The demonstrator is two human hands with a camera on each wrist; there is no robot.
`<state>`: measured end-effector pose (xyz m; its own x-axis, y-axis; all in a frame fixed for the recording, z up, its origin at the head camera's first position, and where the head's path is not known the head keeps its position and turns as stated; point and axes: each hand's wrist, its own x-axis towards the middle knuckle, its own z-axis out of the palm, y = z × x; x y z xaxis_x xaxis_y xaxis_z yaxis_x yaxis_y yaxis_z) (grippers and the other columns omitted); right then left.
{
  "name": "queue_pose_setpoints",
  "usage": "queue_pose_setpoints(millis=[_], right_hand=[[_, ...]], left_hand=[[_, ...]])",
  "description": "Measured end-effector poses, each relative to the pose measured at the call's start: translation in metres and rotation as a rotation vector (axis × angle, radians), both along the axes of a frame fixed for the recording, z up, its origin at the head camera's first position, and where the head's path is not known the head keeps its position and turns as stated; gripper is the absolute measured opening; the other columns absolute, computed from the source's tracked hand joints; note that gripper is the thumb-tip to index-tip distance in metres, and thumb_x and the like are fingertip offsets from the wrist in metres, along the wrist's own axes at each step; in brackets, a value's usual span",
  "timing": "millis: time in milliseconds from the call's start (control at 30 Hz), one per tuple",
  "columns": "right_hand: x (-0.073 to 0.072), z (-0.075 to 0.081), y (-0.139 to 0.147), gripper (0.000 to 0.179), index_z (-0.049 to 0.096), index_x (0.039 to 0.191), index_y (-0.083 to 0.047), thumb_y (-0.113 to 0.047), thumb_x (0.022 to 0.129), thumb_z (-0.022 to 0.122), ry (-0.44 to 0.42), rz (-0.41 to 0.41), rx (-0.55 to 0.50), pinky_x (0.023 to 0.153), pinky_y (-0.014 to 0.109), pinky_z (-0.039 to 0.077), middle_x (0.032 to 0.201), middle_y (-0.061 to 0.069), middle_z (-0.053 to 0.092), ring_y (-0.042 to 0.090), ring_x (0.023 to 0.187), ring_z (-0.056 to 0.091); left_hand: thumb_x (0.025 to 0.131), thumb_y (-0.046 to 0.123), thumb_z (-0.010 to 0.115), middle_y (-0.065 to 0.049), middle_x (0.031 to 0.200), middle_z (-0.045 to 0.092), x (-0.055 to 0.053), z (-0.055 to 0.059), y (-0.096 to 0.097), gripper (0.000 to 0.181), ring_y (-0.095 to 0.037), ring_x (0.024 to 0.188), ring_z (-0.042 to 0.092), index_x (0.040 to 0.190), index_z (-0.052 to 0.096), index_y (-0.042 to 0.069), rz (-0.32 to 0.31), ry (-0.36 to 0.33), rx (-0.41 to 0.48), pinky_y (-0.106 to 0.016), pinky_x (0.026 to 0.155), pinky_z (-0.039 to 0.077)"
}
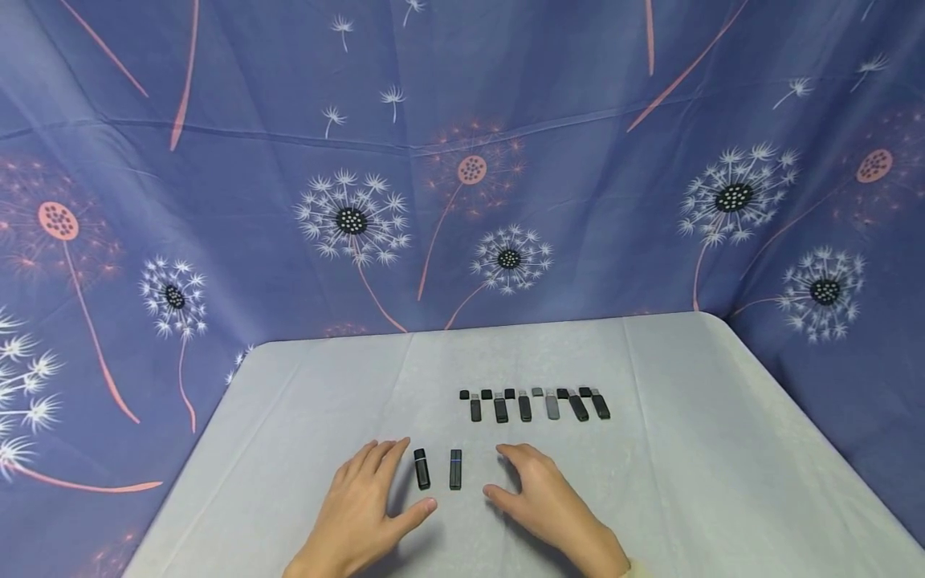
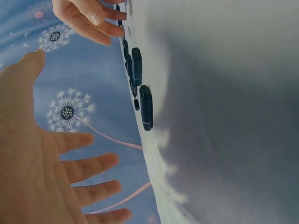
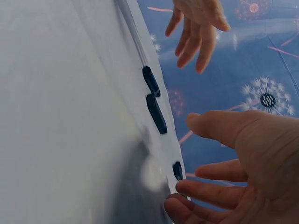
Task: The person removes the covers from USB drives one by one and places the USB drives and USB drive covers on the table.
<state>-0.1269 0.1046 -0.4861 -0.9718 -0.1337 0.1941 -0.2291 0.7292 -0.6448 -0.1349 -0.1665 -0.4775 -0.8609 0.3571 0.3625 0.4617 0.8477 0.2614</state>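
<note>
my left hand (image 1: 361,502) and right hand (image 1: 552,502) rest open, apart, flanking two capped sticks (image 1: 438,469); next, i'd judge, grasping one.

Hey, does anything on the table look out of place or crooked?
Mostly tidy. Two capped sticks sit apart between the open hands, and in the back row the two right-hand sticks lean askew with caps off.

Head view looks down from above, behind both hands. Each wrist view skims the table (image 1: 325,385) close up; all 3 share 2 sticks (image 1: 438,469) between hands.
</note>
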Motion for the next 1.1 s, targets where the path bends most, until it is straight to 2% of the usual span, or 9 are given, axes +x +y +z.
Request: queue_pose_setpoints(millis=[200, 367, 500, 700, 800, 967, 1100], right_hand=[[-0.012, 0.0, -0.017, 0.054, 0.069, 0.12, 0.007, -0.027, 0.081, 0.085, -0.047, 0.074, 0.012, 0.094, 0.052, 0.056, 0.112, 0.018, 0.071, 0.032, 0.107, 0.069], [-0.026, 0.0, -0.033, 0.049, 0.071, 0.109, 0.011, -0.026, 0.081, 0.084, -0.078, 0.048, 0.038, 0.083, 0.05, 0.057, 0.097, 0.016, 0.067, 0.027, 0.089, 0.066], [-0.034, 0.002, -0.043, 0.038, 0.072, 0.096, 0.01, -0.024, 0.082, 0.083, -0.108, -0.001, 0.043, 0.073, 0.045, 0.056, 0.087, 0.013, 0.065, 0.024, 0.079, 0.063], [-0.041, 0.005, -0.054, 0.034, 0.069, 0.086, 0.003, -0.027, 0.084, 0.084, -0.195, -0.088, 0.066, 0.054, 0.038, 0.051, 0.079, 0.012, 0.07, 0.019, 0.063, 0.061], [-0.042, 0.006, -0.057, 0.035, 0.067, 0.081, 0.0, -0.03, 0.083, 0.085, -0.22, -0.12, 0.086, 0.046, 0.034, 0.045, 0.071, 0.008, 0.066, 0.017, 0.055, 0.056], [-0.042, 0.005, -0.062, 0.038, 0.058, 0.068, -0.008, -0.03, 0.081, 0.086, -0.234, -0.153, 0.09, 0.043, 0.032, 0.038, 0.061, 0.001, 0.056, 0.015, 0.051, 0.049], [-0.041, 0.004, -0.065, 0.038, 0.055, 0.065, -0.01, -0.025, 0.083, 0.084, -0.26, -0.148, 0.067, 0.042, 0.03, 0.035, 0.059, 0.0, 0.052, 0.015, 0.049, 0.045]], left_hand=[[0.085, 0.07, 0.069, -0.006, 0.133, 0.065, 0.002, 0.007, -0.008, 0.082, -0.037, 0.128, 0.059, 0.144, 0.058, 0.014, 0.005, 0.022, -0.02, -0.059, 0.101, 0.048], [0.085, 0.069, 0.071, -0.006, 0.134, 0.064, 0.001, 0.013, -0.013, 0.082, -0.037, 0.129, 0.058, 0.146, 0.058, 0.015, 0.026, -0.004, -0.035, -0.06, 0.101, 0.048], [0.086, 0.07, 0.069, -0.007, 0.135, 0.064, -0.002, 0.015, -0.011, 0.082, -0.037, 0.131, 0.057, 0.147, 0.057, 0.016, 0.025, -0.034, -0.038, -0.06, 0.102, 0.048], [0.09, 0.069, 0.064, -0.005, 0.138, 0.063, -0.01, 0.011, 0.0, 0.077, -0.035, 0.134, 0.055, 0.147, 0.057, 0.018, 0.011, -0.113, -0.018, -0.061, 0.105, 0.046], [0.093, 0.068, 0.062, -0.005, 0.139, 0.063, -0.014, 0.008, 0.004, 0.074, -0.034, 0.135, 0.055, 0.147, 0.057, 0.019, 0.004, -0.142, -0.013, -0.062, 0.105, 0.045], [0.095, 0.067, 0.06, -0.004, 0.135, 0.065, -0.021, 0.003, 0.011, 0.072, -0.03, 0.132, 0.057, 0.146, 0.058, 0.017, -0.024, -0.14, 0.01, -0.061, 0.102, 0.047], [0.096, 0.067, 0.058, -0.003, 0.133, 0.066, -0.026, 0.0, 0.017, 0.071, -0.026, 0.129, 0.059, 0.144, 0.059, 0.015, -0.062, -0.133, 0.043, -0.058, 0.099, 0.05]])
